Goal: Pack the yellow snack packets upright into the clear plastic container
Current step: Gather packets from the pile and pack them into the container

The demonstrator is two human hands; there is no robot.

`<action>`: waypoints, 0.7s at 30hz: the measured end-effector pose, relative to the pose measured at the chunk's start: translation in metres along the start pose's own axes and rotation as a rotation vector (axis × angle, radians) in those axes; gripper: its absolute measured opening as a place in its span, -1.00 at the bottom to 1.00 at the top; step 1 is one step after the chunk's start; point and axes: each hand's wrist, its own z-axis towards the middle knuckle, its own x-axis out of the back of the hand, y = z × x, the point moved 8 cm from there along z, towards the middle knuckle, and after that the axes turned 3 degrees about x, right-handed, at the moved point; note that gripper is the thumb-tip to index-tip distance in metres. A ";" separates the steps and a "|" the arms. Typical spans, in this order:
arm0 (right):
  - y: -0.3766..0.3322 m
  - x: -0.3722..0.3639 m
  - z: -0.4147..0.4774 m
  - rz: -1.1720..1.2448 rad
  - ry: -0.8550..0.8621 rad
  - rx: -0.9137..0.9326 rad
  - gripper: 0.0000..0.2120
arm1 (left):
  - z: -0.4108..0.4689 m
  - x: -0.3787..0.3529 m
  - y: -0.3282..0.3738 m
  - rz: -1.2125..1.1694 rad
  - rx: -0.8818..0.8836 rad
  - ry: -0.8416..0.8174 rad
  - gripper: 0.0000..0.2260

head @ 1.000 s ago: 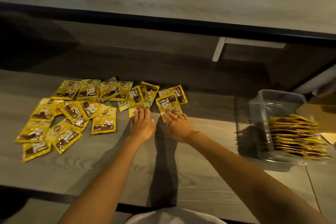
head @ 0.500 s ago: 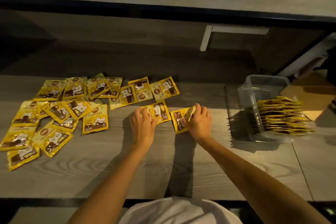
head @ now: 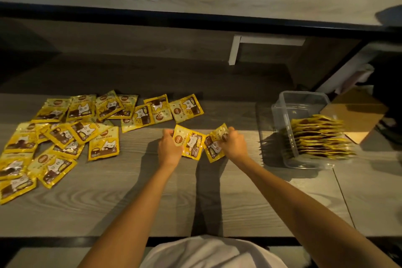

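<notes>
Yellow packet row [head: 319,137] stands in clear container [head: 302,98] at right, far end unfilled | many loose packets [head: 65,132] lie left on table [head: 195,202] | left hand [head: 169,148] grips one packet [head: 191,142], right hand [head: 235,146] pinches second packet [head: 214,148]

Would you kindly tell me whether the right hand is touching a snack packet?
Touching. The head view shows the right hand pinching the curled upper corner of a yellow packet.
</notes>
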 end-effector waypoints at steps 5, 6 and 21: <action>-0.001 0.047 0.005 0.049 0.135 0.089 -0.85 | -0.011 0.000 0.047 0.002 -0.112 0.029 -0.84; 0.000 0.060 0.007 0.048 0.176 0.100 -0.85 | -0.015 0.000 0.060 -0.002 -0.130 0.041 -0.81; 0.077 0.264 0.014 0.192 0.540 0.245 -0.79 | -0.113 -0.070 0.269 -0.016 -0.619 0.060 -0.84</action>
